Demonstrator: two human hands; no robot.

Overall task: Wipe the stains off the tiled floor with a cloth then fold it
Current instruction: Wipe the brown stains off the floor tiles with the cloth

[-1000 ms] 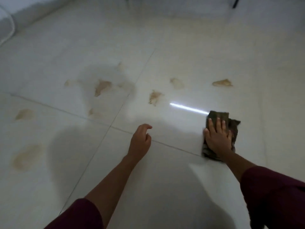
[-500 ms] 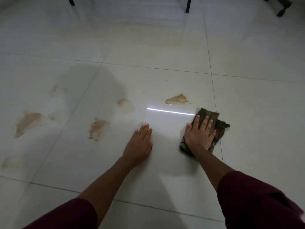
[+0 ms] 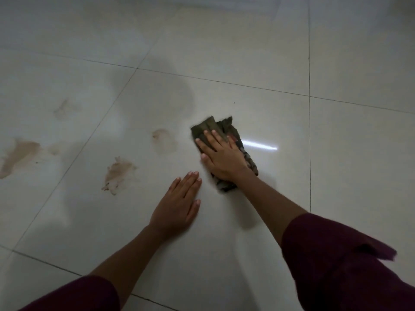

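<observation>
— Hands at work on a pale tiled floor (image 3: 247, 52): the right hand (image 3: 221, 157) lies flat, fingers straight and spread, pressing a dark crumpled cloth (image 3: 215, 125) to the tile; the left hand (image 3: 177, 205) rests flat beside it, fingers straight, holding nothing

— How much of the job looks done?

— Little, by the look of it. Brown stains remain: a faint one (image 3: 162, 140) just left of the cloth, a darker one (image 3: 118, 172) nearer the left hand, a large smear (image 3: 19, 157) at the left edge and a pale mark (image 3: 64, 108) above it. The cloth is bunched, not folded, so that step is not yet done

— Anything in the way?

— Nothing lies between the cloth and the nearest stain. A bright streak of reflected light (image 3: 260, 145) runs to the right of the cloth, and the person's shadow darkens the tile ahead, which may make the faint marks hard to judge
</observation>
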